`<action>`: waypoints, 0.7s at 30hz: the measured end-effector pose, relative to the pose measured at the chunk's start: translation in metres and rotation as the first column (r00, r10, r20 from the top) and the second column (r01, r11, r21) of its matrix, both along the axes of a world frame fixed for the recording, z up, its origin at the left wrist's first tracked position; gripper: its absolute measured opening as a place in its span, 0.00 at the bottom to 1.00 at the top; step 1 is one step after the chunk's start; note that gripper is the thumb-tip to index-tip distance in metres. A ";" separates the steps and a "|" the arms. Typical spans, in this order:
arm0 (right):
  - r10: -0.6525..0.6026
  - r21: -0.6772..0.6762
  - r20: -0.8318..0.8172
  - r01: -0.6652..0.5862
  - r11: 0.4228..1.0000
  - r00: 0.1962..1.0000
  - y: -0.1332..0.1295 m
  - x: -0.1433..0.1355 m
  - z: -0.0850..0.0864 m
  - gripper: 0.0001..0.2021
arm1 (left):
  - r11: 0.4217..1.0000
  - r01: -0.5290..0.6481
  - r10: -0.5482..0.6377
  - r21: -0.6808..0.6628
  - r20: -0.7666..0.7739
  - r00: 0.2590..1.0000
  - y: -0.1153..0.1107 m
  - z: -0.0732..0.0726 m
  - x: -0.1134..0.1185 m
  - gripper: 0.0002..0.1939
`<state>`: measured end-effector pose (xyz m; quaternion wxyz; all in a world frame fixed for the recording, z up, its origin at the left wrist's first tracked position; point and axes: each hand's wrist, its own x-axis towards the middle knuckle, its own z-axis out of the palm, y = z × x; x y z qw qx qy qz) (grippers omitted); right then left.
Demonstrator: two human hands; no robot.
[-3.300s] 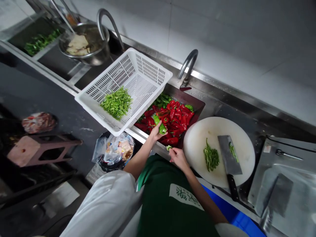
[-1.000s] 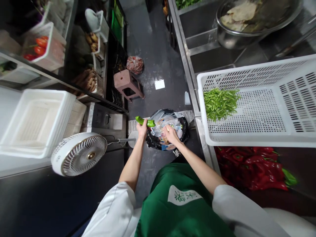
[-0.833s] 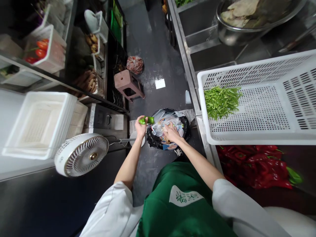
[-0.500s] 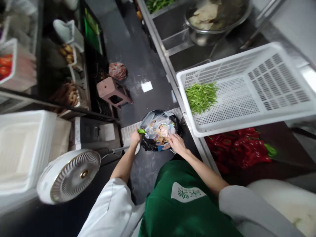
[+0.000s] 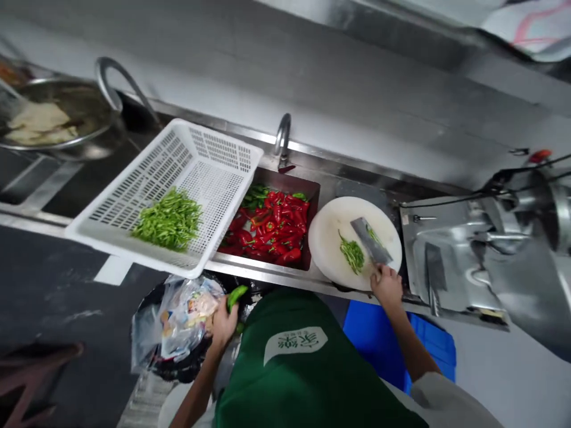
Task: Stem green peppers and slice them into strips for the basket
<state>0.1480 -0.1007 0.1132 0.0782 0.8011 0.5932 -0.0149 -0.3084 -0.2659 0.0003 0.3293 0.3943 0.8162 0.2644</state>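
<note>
green pepper in the left hand, cleaver at the right hand; cutting looks partway done.
nearest, the left hand grips the pepper over the near right rim of the bagged bin; the right hand is closed at the cleaver's handle, by the board's near right edge. on the round board, a small heap of green strips lies left of the blade toward the near edge, with more strips on the blade. a bigger pile of cut greens fills the near left part of the white basket. what seems left uncut: the held pepper, whole red peppers across the sink, and greens at its far left. farther off, a tap stands behind.
</note>
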 end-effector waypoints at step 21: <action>-0.314 -0.332 -0.943 -0.225 0.916 0.111 -0.008 0.100 -0.003 0.26 | 0.966 -0.172 0.149 0.194 0.131 0.980 0.111 0.095 0.139 0.26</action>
